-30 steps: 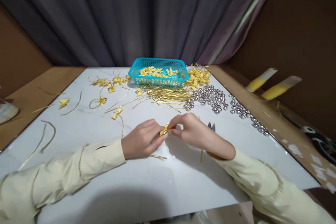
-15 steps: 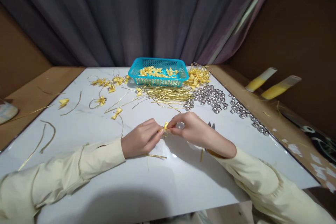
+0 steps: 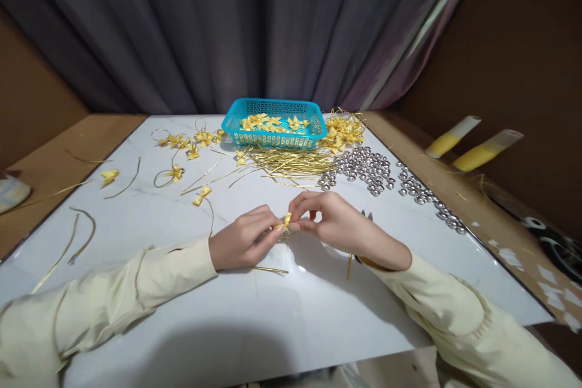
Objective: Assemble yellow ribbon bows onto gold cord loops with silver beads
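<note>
Two bare hands meet over a white table, directly on the near side of a blue basket and well apart from it, with a small yellow ribbon bow between their fingertips. From where I stand, the left hand has the bow in a narrow pinch on one side, while the right hand holds its other side between thumb and forefinger; how hard either one presses, I cannot tell. Gold strands lie in front of the basket, a tangle of yellow bows sits just to its right, and silver rings spread to the right on its near side. So small a piece, I would judge, asks for light, steady pressure: the left pinch near the middle as an anchor, the right making only short adjustments, the folds left uncrushed. Satin-like ribbon could slip or twist, so one side is best kept gripped while the other is freed, with the fingertips clear of the part being shaped.
</note>
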A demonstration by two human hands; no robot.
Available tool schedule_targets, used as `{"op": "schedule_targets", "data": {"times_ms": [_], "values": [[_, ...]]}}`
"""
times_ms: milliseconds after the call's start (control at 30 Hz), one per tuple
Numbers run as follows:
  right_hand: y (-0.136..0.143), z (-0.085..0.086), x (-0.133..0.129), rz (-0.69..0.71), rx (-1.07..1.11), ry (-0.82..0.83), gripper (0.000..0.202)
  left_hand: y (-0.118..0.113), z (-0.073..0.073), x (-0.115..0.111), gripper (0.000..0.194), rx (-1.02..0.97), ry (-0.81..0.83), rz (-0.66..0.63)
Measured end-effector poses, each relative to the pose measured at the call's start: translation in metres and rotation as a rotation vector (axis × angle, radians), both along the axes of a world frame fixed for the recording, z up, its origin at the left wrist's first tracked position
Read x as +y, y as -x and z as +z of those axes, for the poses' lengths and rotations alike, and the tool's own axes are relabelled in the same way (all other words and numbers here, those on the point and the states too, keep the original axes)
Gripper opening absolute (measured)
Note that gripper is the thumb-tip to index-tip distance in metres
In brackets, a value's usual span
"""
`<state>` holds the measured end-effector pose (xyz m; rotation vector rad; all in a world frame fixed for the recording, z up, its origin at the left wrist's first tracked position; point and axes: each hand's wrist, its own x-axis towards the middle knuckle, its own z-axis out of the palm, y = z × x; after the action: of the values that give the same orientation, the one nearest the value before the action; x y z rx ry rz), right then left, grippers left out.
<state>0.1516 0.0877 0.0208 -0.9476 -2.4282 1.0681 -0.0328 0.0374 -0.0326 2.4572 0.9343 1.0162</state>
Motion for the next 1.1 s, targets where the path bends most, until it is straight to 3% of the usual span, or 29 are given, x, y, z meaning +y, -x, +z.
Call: {"op": "schedule_targets", "data": {"times_ms": [1000, 1100], "values": [[0.0035, -0.0068, -0.0035, -0.071, 0.036, -0.011, 0.016, 0.0006, 0.0054, 0.0031, 0.020, -0.002, 0.222, 0.149], [0.0029, -0.0094, -0.0032, -0.094, 0.050, -0.073, 0.014, 0.0008, 0.0044, 0.0029, 0.020, -0.013, 0.225, 0.174]]}}
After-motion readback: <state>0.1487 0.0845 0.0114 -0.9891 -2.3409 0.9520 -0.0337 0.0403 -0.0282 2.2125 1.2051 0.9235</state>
